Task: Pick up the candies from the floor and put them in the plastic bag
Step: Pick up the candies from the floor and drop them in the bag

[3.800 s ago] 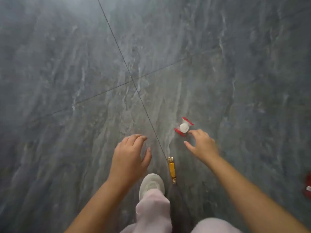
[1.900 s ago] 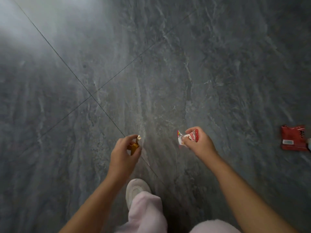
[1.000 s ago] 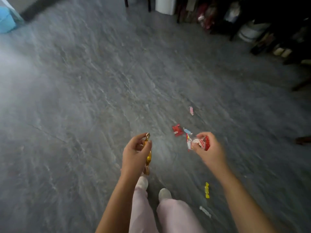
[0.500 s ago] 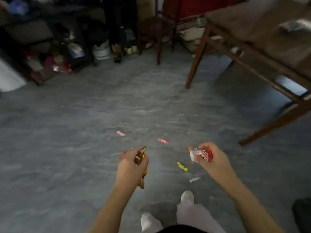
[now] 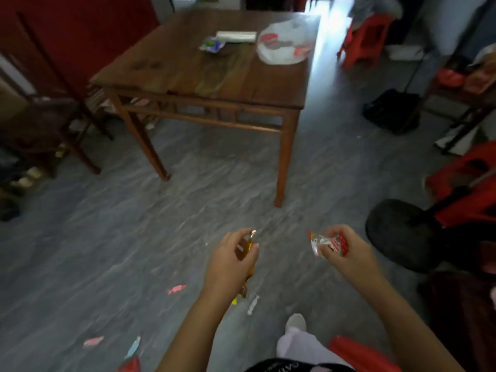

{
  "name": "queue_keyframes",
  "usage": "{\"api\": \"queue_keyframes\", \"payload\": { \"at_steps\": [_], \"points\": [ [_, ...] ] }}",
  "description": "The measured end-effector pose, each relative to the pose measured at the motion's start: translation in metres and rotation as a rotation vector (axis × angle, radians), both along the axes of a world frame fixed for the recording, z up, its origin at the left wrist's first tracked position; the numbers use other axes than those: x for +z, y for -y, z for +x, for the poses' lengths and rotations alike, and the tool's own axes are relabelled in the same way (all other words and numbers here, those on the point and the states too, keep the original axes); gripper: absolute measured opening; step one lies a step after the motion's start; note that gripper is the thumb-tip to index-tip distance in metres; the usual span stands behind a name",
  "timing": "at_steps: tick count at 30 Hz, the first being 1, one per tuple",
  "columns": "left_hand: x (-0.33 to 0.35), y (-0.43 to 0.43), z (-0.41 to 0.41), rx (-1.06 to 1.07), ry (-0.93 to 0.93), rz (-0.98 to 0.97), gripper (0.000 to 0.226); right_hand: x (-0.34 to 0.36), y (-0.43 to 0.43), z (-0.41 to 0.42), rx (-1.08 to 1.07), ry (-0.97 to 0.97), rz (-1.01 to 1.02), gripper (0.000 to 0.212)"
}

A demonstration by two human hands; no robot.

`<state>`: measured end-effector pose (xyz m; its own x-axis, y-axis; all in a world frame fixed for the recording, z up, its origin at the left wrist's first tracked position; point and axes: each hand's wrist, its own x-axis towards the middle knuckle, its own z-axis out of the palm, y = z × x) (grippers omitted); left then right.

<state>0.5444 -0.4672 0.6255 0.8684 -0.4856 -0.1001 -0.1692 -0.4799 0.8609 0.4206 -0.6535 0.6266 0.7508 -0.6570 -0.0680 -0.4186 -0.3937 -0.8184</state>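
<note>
My left hand [image 5: 228,261] is closed on a gold-wrapped candy [image 5: 248,244] whose twisted end sticks up past my fingers. My right hand [image 5: 346,253] pinches a red-and-white wrapped candy [image 5: 326,242]. Both hands are held in front of me above the grey floor [image 5: 107,251]. A clear plastic bag [image 5: 283,41] with red pieces inside lies on the far right part of the wooden table [image 5: 188,76]. Loose candies lie on the floor: a pink one [image 5: 177,289], a white one [image 5: 253,304], another pink one [image 5: 93,341] and a pale blue one [image 5: 133,346].
A dark wooden chair [image 5: 45,122] stands to the left of the table. On the right are a black round fan base [image 5: 397,232], red plastic stools [image 5: 367,38] and clutter. A flat white packet [image 5: 236,36] and a green-white wrapper [image 5: 212,45] lie on the table.
I have stood up and turned. My left hand took the gold candy and my right hand took the red-and-white candy from the floor. The table with the bag has come into view.
</note>
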Motion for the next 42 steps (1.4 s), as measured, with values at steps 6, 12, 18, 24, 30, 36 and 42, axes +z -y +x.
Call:
{"api": "queue_keyframes", "payload": {
  "at_steps": [6, 12, 18, 24, 30, 36, 42],
  "points": [
    [0.008, 0.156, 0.014, -0.226, 0.032, 0.012, 0.022, 0.009, 0.135, -0.015, -0.163, -0.020, -0.067, 0.017],
    [0.002, 0.245, 0.046, -0.342, 0.054, 0.072, 0.021, -0.010, 0.207, -0.003, -0.310, -0.029, -0.035, 0.020],
    [-0.009, 0.343, 0.114, -0.422, 0.102, 0.089, 0.021, -0.014, 0.286, 0.050, -0.351, -0.036, -0.022, 0.021],
    [0.002, 0.452, 0.212, -0.501, 0.190, 0.060, 0.024, 0.016, 0.389, 0.144, -0.345, -0.044, -0.060, 0.019],
    [0.016, 0.556, 0.285, -0.508, 0.197, 0.027, 0.025, 0.027, 0.482, 0.231, -0.306, -0.003, -0.094, 0.019],
    [0.008, 0.646, 0.310, -0.479, 0.162, 0.067, 0.024, 0.010, 0.579, 0.270, -0.319, -0.002, -0.019, 0.021],
    [0.017, 0.745, 0.347, -0.299, 0.232, 0.076, 0.024, 0.019, 0.706, 0.347, -0.187, 0.097, -0.030, 0.021]
  ]
}}
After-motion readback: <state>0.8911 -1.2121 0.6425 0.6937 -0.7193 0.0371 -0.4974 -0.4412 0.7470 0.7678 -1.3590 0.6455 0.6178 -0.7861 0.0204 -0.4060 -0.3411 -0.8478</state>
